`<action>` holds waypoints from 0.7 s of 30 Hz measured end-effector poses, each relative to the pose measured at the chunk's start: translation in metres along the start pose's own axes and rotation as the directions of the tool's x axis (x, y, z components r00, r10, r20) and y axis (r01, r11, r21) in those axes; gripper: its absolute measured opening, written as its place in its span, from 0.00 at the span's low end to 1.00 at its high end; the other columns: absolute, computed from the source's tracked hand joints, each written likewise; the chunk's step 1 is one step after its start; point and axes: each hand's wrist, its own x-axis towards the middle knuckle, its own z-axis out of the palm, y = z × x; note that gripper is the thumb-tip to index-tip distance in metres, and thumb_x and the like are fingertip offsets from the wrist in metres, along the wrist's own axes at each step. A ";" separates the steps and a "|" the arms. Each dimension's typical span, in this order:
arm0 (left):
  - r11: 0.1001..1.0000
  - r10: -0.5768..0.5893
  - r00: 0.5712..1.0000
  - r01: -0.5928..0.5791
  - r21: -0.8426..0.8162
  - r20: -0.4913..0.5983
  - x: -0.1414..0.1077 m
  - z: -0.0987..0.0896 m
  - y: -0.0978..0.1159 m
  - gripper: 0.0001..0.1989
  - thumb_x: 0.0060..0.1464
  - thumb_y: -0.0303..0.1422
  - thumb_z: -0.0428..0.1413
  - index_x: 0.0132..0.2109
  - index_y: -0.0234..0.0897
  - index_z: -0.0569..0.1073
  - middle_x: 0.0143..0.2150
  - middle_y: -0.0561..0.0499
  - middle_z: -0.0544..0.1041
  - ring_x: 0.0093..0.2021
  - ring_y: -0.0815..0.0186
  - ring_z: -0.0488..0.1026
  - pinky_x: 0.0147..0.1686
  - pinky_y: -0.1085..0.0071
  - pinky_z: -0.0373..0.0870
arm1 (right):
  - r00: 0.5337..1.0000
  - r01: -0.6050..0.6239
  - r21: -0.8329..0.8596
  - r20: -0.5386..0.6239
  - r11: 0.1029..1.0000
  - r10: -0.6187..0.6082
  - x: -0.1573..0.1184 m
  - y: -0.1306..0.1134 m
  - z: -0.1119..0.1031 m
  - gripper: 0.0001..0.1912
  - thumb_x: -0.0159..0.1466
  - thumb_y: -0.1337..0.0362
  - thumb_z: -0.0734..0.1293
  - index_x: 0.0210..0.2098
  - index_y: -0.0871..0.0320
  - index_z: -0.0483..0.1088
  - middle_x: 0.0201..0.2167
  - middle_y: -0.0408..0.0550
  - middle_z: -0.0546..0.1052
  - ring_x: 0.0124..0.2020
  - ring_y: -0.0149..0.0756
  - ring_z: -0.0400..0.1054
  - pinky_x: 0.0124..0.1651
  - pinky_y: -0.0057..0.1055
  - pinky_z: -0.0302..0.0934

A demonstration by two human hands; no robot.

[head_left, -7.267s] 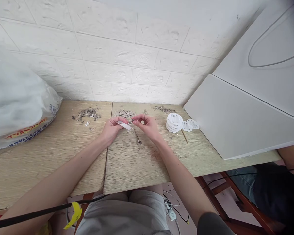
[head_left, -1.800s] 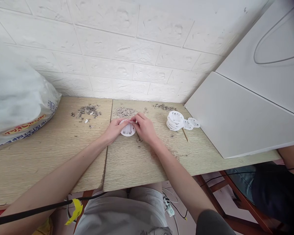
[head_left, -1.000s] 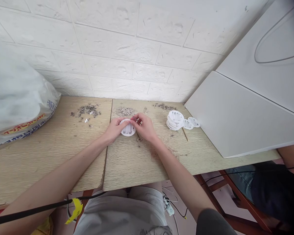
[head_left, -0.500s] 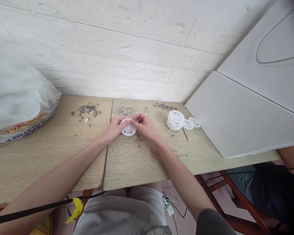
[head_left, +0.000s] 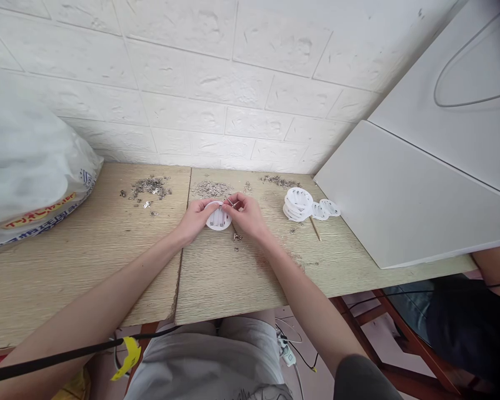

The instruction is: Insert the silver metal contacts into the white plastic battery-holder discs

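A round white plastic disc (head_left: 219, 218) with slots and small metal pieces is held over the table. My left hand (head_left: 196, 220) is closed on its left and upper edge, thumb on top. At the upper right edge of the disc, my right hand (head_left: 246, 215) pinches a thin metal tool (head_left: 229, 201), and its fingertips touch the disc. Beyond the hands lies a pile of small flat metal parts (head_left: 212, 189). A few metal pieces (head_left: 237, 237) lie just below my right hand.
Stacked white discs (head_left: 299, 204) and smaller loose ones (head_left: 329, 208) sit right, beside a wooden stick (head_left: 315, 229). More metal parts (head_left: 152, 188) lie left, others (head_left: 280, 181) at the back. A plastic bag (head_left: 37, 166) and white panel (head_left: 383, 194) flank the table (head_left: 225, 283).
Both hands keep their places, and the disc has shifted or tilted very slightly. Nothing has been let go.
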 end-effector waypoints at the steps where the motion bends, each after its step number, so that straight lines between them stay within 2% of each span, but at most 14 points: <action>1: 1.000 -0.006 1.000 0.006 -0.019 -0.009 0.000 0.000 0.000 0.16 0.45 0.44 0.60 0.32 0.33 0.75 0.27 0.52 0.72 0.26 0.70 0.65 0.27 0.74 0.60 | 0.997 0.067 -0.098 -0.021 0.993 -0.069 0.000 0.001 0.000 0.05 0.57 0.63 0.67 0.30 0.58 0.68 0.29 0.43 0.72 0.27 0.29 0.61 0.34 0.30 0.57; 4: 0.999 -0.015 1.000 0.014 -0.041 -0.027 0.001 0.000 -0.001 0.16 0.46 0.45 0.59 0.30 0.33 0.74 0.27 0.52 0.71 0.26 0.70 0.65 0.26 0.74 0.60 | 0.983 0.173 -0.272 -0.014 0.947 -0.184 0.001 0.002 0.000 0.03 0.60 0.64 0.65 0.30 0.57 0.68 0.31 0.44 0.72 0.30 0.31 0.62 0.36 0.31 0.56; 8: 0.999 -0.025 0.999 0.023 -0.045 -0.043 0.000 0.001 0.000 0.16 0.45 0.44 0.59 0.29 0.33 0.74 0.26 0.51 0.71 0.26 0.69 0.65 0.26 0.74 0.61 | 0.980 0.196 -0.315 0.028 0.929 -0.197 0.002 0.002 -0.001 0.05 0.62 0.63 0.63 0.31 0.57 0.66 0.32 0.45 0.71 0.34 0.33 0.63 0.38 0.32 0.57; 14: 0.996 -0.037 0.998 0.033 -0.078 -0.044 0.000 0.001 0.002 0.17 0.43 0.45 0.60 0.32 0.33 0.77 0.28 0.50 0.74 0.27 0.69 0.66 0.26 0.74 0.62 | 0.988 0.155 -0.200 0.055 0.968 -0.146 0.002 0.001 -0.002 0.06 0.63 0.62 0.62 0.32 0.57 0.66 0.33 0.45 0.71 0.35 0.32 0.63 0.39 0.30 0.58; 21: 0.998 -0.016 1.000 0.014 -0.069 -0.027 0.000 0.000 0.002 0.20 0.42 0.46 0.63 0.34 0.32 0.78 0.29 0.50 0.75 0.28 0.69 0.67 0.27 0.74 0.61 | 0.996 0.042 -0.046 0.083 0.998 -0.038 0.002 0.000 -0.003 0.08 0.61 0.60 0.64 0.34 0.59 0.68 0.33 0.44 0.73 0.31 0.30 0.64 0.36 0.29 0.58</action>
